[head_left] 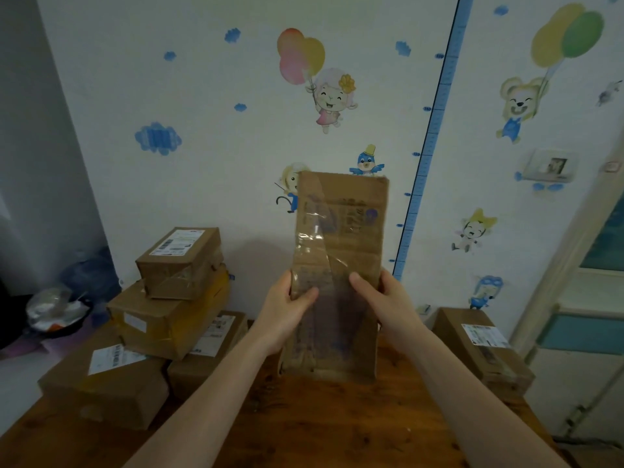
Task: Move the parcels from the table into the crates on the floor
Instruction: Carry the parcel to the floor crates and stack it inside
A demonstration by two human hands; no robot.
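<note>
Head view: tall flat brown cardboard parcel (341, 228), clear-taped, stands upright over the middle of the wooden bench (337, 420), lower edge at or just off the top, can't tell which. It looks light and fairly stiff, but the glossy tape is probably slick and the broad face could buckle, so take it by the long side edges, low down. Left hand (287, 309) and right hand (388, 298) each clamp one side edge, thumb on the front face, fingers curled behind; stacked brown cardboard boxes (169, 298) sit left, single brown cardboard box (483, 346) right, crates not in view.
</note>
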